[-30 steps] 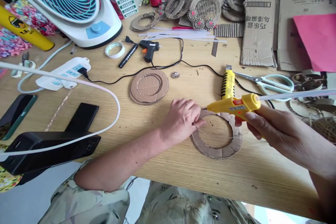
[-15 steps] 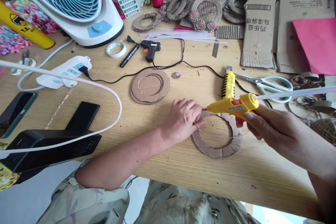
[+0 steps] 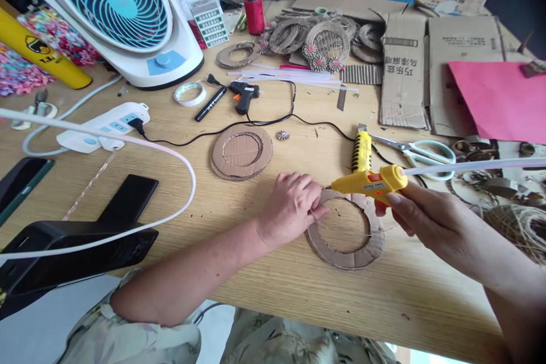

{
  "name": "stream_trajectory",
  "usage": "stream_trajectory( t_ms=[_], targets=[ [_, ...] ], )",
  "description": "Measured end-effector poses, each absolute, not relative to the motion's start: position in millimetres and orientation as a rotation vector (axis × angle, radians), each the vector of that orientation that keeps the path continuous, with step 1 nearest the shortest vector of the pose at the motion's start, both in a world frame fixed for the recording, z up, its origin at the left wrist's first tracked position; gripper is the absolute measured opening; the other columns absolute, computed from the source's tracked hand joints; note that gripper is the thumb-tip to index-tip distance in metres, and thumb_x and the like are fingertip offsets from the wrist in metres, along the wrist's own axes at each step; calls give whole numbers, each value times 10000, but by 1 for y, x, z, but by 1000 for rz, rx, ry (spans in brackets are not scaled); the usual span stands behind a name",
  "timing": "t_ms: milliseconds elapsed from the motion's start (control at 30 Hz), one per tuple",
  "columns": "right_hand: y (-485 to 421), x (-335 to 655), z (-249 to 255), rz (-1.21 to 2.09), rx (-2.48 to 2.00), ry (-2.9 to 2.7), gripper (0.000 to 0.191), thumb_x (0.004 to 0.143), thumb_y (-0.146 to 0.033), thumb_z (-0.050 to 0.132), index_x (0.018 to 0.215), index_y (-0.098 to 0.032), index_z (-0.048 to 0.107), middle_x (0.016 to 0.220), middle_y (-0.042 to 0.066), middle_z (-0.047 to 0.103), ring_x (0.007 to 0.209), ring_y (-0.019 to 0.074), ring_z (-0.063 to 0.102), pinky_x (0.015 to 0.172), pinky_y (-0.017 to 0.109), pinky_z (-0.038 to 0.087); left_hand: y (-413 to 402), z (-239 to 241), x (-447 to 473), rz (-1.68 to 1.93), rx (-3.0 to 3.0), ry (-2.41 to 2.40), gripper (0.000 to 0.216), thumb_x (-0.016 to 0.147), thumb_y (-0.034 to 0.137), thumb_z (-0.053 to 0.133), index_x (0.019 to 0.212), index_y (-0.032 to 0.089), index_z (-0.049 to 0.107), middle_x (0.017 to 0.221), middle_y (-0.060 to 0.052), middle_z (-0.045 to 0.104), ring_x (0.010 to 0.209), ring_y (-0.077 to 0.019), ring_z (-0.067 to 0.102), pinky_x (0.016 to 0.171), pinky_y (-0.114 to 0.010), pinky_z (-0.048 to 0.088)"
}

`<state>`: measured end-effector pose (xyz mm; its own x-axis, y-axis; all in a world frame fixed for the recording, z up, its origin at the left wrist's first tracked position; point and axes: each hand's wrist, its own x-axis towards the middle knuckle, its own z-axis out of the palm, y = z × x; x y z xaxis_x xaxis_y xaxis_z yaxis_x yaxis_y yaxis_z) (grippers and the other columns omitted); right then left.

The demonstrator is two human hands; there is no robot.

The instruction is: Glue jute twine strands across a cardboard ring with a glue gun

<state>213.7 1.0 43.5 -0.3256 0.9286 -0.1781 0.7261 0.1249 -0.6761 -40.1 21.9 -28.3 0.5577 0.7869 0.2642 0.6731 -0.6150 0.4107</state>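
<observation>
My right hand [image 3: 420, 219] grips a yellow hot glue gun [image 3: 370, 182] with a clear glue stick sticking out to the right. Its nozzle points left at the top-left rim of a flat cardboard ring [image 3: 346, 230] on the wooden table [image 3: 298, 278]. My left hand [image 3: 292, 205] is closed in a pinch at that same spot on the ring, holding a thin strand of twine against the cardboard. The twine runs across the ring's opening.
A yellow utility knife [image 3: 362, 151] and scissors [image 3: 420, 152] lie just behind the gun. Further left are stacked cardboard discs [image 3: 242, 151], a black glue gun [image 3: 244, 94], tape roll [image 3: 190, 93], power strip [image 3: 102, 125] and fan [image 3: 123, 11]. Cardboard sheets, pink paper [image 3: 499, 99] and a twine ball [image 3: 516, 224] fill the right.
Both hands keep their hold at the ring. The head camera has tilted up a little, so everything sits slightly lower and left in view.
</observation>
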Motion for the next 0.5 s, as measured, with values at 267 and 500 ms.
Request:
stream_trajectory(
  t_ms=[267,500],
  targets=[
    [3,213,43,1012,-1631,-2114,391,980,-587,379,884,-251,553,628,-33,525,554,143,502,550,284,413,23,-29,-41,637,2529,1213,307,896,413,708,786,190,529,870,-23,632,875,-206,567,791,-358,340],
    [1,217,41,954,-1625,-2126,394,983,-578,389,909,-248,590,634,-25,532,534,135,495,534,283,413,23,-28,-40,616,2540,1221,292,870,366,746,790,189,528,884,-22,639,889,-209,575,806,-356,345]
  ],
)
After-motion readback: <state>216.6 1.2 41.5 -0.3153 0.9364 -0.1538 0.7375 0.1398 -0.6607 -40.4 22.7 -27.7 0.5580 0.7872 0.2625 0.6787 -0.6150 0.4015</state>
